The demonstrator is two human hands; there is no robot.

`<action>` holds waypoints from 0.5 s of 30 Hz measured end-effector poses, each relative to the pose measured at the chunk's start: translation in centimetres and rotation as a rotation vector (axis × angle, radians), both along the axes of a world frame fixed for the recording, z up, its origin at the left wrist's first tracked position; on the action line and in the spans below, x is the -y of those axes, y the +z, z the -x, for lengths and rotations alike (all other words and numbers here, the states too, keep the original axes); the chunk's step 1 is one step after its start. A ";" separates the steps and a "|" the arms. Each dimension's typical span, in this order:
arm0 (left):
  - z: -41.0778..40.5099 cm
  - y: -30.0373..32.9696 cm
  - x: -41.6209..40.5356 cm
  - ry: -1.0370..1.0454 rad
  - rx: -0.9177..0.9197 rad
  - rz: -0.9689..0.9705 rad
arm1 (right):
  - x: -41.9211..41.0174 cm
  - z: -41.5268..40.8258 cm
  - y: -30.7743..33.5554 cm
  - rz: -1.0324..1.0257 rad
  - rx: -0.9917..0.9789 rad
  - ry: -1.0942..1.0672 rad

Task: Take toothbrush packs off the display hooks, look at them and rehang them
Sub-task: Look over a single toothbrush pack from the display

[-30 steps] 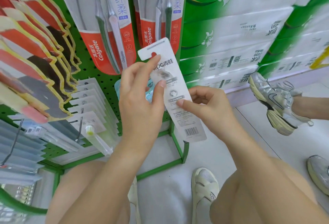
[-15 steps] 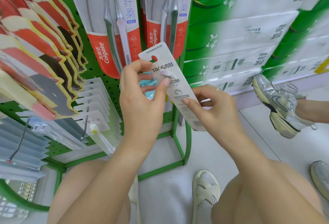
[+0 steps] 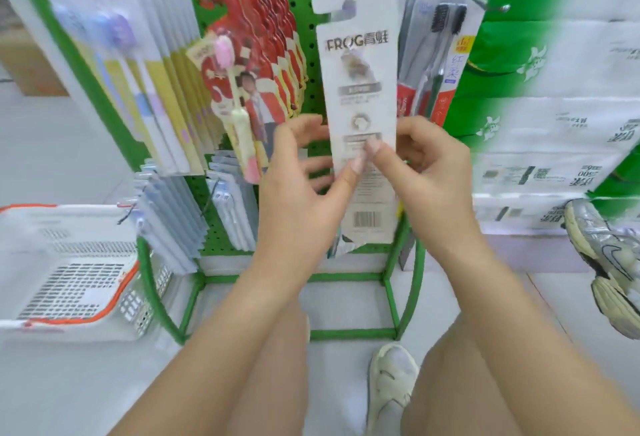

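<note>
Since a moment ago I have swung the FROG toothbrush pack [image 3: 358,103] upright, its back card facing me, before the green pegboard rack [image 3: 308,30]. My left hand [image 3: 298,190] and right hand [image 3: 426,172] both pinch its lower half, thumbs pressed on the front, other fingers curled behind. Red packs [image 3: 263,51] hang to its left, a Colgate pack [image 3: 440,65] to its right. A white basket [image 3: 69,273] sits near left.
</note>
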State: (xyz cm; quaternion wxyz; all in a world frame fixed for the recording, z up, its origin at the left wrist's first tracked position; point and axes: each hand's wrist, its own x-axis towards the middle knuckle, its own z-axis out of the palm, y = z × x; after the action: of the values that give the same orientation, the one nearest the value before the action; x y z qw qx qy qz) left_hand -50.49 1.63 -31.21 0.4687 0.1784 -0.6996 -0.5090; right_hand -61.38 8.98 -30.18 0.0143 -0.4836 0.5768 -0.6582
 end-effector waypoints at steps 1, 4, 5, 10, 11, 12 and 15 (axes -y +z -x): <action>-1.5 -0.3 0.1 0.007 0.014 -0.032 | 0.8 -1.1 0.5 0.023 0.054 0.074; -5.9 -1.9 0.6 0.066 0.091 -0.048 | 3.4 -4.9 1.1 0.045 0.207 0.294; -7.3 -2.6 1.2 0.107 0.093 -0.066 | 4.4 -6.1 1.1 0.008 0.220 0.349; -14.7 -7.3 4.3 0.292 0.121 -0.191 | 10.9 -11.7 -1.7 -0.405 0.097 0.553; -16.5 -8.6 5.0 0.329 0.174 -0.217 | 12.4 -12.7 -2.8 -0.486 0.051 0.580; -18.2 -9.8 5.5 0.358 0.234 -0.244 | 13.9 -13.8 -3.8 -0.559 -0.002 0.604; -22.9 -13.3 7.3 0.477 0.362 -0.304 | 18.9 -17.3 -7.1 -0.727 -0.166 0.668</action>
State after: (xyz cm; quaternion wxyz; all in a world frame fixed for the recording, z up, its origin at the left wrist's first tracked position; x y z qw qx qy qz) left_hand -27.63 -5.64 -44.49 0.4109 0.4923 -0.6261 -0.4435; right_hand -44.08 -9.87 -37.31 0.3458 -0.6563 0.5817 -0.3336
